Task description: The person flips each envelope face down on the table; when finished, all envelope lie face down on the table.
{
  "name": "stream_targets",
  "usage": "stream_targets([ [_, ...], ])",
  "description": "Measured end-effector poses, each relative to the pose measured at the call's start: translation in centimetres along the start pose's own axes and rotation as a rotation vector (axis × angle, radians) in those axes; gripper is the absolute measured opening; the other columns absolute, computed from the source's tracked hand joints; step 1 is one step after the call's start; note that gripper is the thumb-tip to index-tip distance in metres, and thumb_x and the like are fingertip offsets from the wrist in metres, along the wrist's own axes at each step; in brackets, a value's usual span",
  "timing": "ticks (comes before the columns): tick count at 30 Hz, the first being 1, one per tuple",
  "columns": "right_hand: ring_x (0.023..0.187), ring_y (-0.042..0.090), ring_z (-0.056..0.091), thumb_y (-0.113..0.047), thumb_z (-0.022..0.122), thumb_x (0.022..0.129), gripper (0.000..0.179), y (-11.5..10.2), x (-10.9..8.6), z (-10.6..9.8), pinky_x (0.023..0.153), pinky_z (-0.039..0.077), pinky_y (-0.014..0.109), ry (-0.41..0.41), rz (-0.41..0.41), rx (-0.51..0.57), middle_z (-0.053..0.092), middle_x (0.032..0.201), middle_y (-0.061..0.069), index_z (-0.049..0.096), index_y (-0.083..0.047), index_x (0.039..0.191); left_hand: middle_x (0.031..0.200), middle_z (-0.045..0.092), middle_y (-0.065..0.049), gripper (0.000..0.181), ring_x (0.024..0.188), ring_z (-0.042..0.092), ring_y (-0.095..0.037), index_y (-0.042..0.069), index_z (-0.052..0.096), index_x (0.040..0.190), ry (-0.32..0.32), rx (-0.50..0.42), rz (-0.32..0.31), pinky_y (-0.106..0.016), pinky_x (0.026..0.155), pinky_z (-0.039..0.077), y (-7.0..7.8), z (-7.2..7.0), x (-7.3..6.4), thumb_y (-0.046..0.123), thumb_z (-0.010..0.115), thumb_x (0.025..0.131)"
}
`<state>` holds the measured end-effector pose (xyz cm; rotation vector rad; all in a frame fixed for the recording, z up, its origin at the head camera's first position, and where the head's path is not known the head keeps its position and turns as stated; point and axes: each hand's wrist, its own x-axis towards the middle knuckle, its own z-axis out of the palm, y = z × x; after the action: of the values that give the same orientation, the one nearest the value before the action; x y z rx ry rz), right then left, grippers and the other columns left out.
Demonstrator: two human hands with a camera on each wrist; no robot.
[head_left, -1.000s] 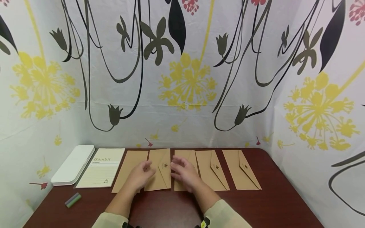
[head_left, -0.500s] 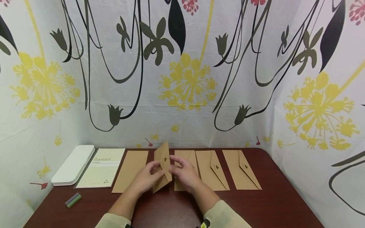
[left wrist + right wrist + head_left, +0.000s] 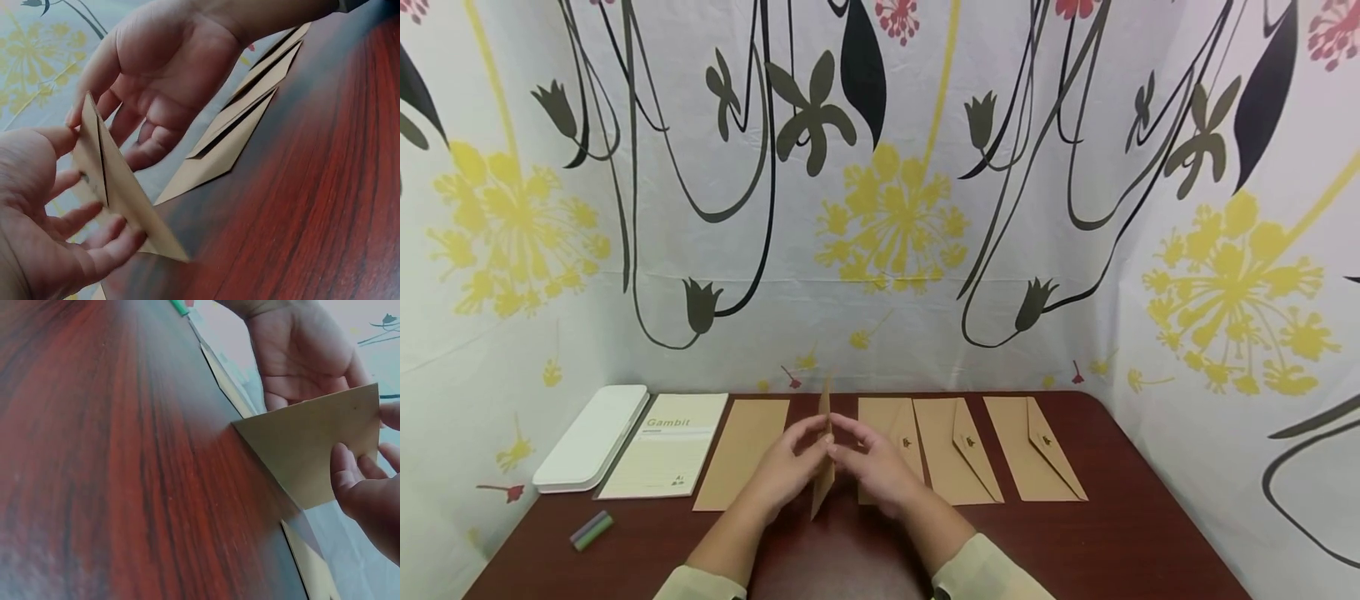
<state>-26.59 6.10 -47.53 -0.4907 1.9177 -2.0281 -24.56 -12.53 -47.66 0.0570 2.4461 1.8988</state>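
Observation:
A brown kraft envelope [image 3: 824, 483] stands on edge between my two hands, almost edge-on in the head view. My left hand [image 3: 781, 473] pinches it from the left, the right hand [image 3: 882, 472] from the right, with fingertips meeting at its upper edge. In the left wrist view the envelope [image 3: 128, 197] turns its pointed flap and small printed mark toward the left hand [image 3: 37, 200]. The right wrist view shows its plain face [image 3: 294, 447], with the right hand's fingers [image 3: 344, 472] against it. Its lower edge is close over the table.
Left of the held envelope lies a plain-side-up envelope [image 3: 741, 458], then a Gambit notepad [image 3: 662, 450] and a white flat case [image 3: 591, 437]. Several flap-up envelopes [image 3: 955, 450] lie to the right. Two small sticks, purple and green [image 3: 592, 531], lie at the front left. A patterned cloth [image 3: 895, 350] hangs behind.
The envelope lay flat, flap up, between the hands. Both hands have taken hold of it, lifted it and turned it upright, its flap face swinging toward the left.

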Motion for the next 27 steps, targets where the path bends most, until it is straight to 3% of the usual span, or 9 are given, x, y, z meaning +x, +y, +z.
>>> stream_targets([
  [6, 0.125, 0.017, 0.067, -0.023, 0.067, 0.107, 0.055, 0.2, -0.1, 0.4, 0.101, 0.061, 0.04, -0.05, 0.015, 0.028, 0.058, 0.157, 0.017, 0.051, -0.017, 0.16, 0.157, 0.058, -0.011, 0.051, 0.126, 0.069, -0.028, 0.019, 0.062, 0.149, 0.053, -0.119, -0.023, -0.046, 0.096, 0.065, 0.8, 0.0, -0.3, 0.034, 0.073, 0.101],
  [11, 0.124, 0.021, 0.069, -0.019, 0.066, 0.107, 0.054, 0.6, -0.1, 0.7, 0.104, 0.061, 0.043, -0.074, 0.028, 0.051, 0.056, 0.157, 0.02, 0.053, -0.018, 0.159, 0.157, 0.058, -0.015, 0.05, 0.128, 0.068, -0.028, 0.013, 0.059, 0.152, 0.06, -0.191, -0.033, -0.042, 0.094, 0.066, 1.0, -0.2, -0.1, 0.02, 0.067, 0.103],
  [20, 0.14, 0.028, 0.06, -0.026, 0.063, 0.109, 0.055, 1.2, -0.3, 0.7, 0.115, 0.054, 0.048, -0.057, 0.119, 0.046, 0.05, 0.164, 0.018, 0.049, -0.014, 0.16, 0.161, 0.055, -0.013, 0.054, 0.125, 0.068, -0.024, 0.012, 0.053, 0.157, 0.119, -0.206, -0.023, -0.037, 0.091, 0.065, 1.1, -1.9, 0.2, 0.009, 0.063, 0.103],
  [25, 0.153, 0.037, 0.047, -0.028, 0.061, 0.11, 0.061, 1.6, -0.1, 0.2, 0.123, 0.045, 0.056, -0.005, 0.112, 0.052, 0.042, 0.167, 0.021, 0.041, -0.007, 0.163, 0.16, 0.056, -0.017, 0.057, 0.099, 0.069, -0.008, 0.007, 0.052, 0.157, 0.156, -0.146, -0.02, -0.026, 0.079, 0.061, 0.7, -3.0, 0.6, 0.007, 0.065, 0.101],
  [27, 0.156, 0.04, 0.042, -0.028, 0.061, 0.109, 0.063, 1.6, 0.1, -0.1, 0.124, 0.043, 0.058, 0.014, 0.114, 0.059, 0.038, 0.169, 0.023, 0.039, -0.005, 0.164, 0.159, 0.057, -0.017, 0.057, 0.08, 0.062, -0.004, 0.007, 0.053, 0.156, 0.164, -0.111, -0.034, -0.021, 0.068, 0.056, 0.4, -3.3, 0.7, 0.005, 0.064, 0.099],
])
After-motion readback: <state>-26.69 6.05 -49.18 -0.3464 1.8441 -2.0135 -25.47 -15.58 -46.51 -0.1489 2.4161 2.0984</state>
